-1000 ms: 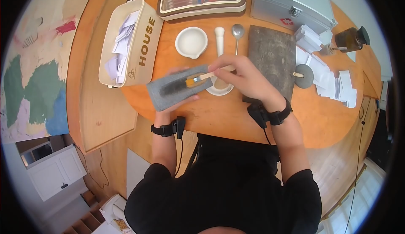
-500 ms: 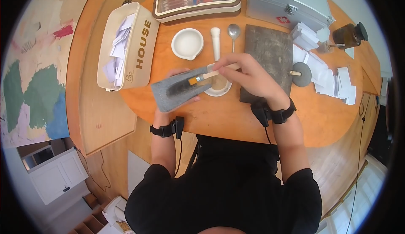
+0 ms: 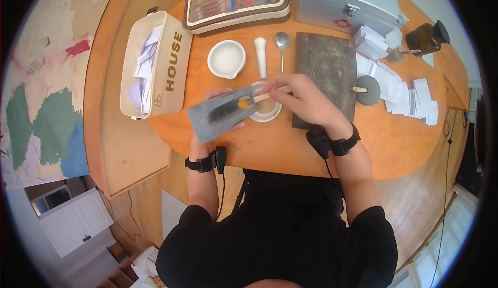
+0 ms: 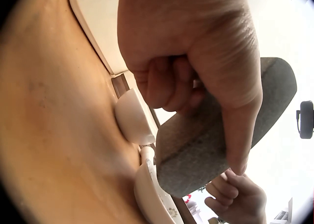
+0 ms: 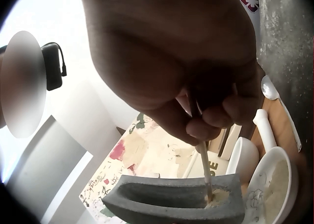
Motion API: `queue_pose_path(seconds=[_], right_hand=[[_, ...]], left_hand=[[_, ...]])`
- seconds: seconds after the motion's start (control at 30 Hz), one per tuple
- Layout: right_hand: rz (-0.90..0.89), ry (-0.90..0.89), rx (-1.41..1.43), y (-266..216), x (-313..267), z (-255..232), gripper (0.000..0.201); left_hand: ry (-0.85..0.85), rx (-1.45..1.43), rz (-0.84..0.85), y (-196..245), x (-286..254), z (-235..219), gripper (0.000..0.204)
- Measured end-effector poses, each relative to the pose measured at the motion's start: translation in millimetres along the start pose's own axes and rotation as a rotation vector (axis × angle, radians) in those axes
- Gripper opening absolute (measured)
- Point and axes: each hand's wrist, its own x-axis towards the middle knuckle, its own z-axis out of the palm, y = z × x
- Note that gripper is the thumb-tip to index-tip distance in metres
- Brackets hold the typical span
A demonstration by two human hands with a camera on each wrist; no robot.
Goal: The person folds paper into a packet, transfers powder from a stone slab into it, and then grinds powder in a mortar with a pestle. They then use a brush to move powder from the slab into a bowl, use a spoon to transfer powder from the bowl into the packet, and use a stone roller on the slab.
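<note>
A grey stone trough (image 3: pixel 215 119) with a dark hollow is gripped from below by my left hand (image 4: pixel 196 52), thumb along one side and fingers curled under it. My right hand (image 3: pixel 306 98) pinches the wooden handle of a small brush (image 5: pixel 205 170). The brush's yellowish bristles (image 3: pixel 243 103) touch the pale patch at the trough's right end. Partly under that end and the right hand, a white bowl (image 5: pixel 292 185) holds beige matter. Behind stand a white mortar (image 3: pixel 226 59) and a white pestle (image 3: pixel 260 57), beside a metal spoon (image 3: pixel 282 41).
A cream HOUSE bin (image 3: pixel 176 75) with folded papers stands left. Farther back are a clear-lidded case (image 3: pixel 236 2) and a silver box (image 3: pixel 347 2). Right of the hands lie a dark slab (image 3: pixel 327 70), a round stone with a peg (image 3: pixel 368 92), papers (image 3: pixel 425 101) and a dark jar (image 3: pixel 425 40).
The brush has moved along the hollow to the trough's right end. Both hands keep their hold, and the trough's tilt has changed slightly. The head view has shifted a little.
</note>
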Motion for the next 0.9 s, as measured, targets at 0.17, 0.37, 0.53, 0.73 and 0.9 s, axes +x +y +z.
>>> queue_pose_path(seconds=[0.17,0.37,0.53,0.73,0.9], right_hand=[[-0.003,-0.026,0.129,-5.0,-3.3,-1.1,0.018],[0.006,0.047,0.029,3.9,-4.8,-5.4,0.017],[-0.008,0.013,0.086,-0.5,-7.3,-3.3,0.017],[-0.021,-0.018,0.119,1.0,-8.7,-5.2,0.018],[-0.065,-0.044,0.107,8.5,2.0,-13.3,0.017]], left_hand=[[-0.009,0.000,-0.032,7.7,0.1,2.0,0.077],[-0.021,0.028,-0.025,5.6,0.7,0.2,0.078],[-0.011,0.001,-0.027,8.4,1.0,1.3,0.076],[0.019,-0.003,-0.005,6.3,-2.0,-0.1,0.076],[0.048,0.033,0.030,0.4,-3.1,-3.4,0.078]])
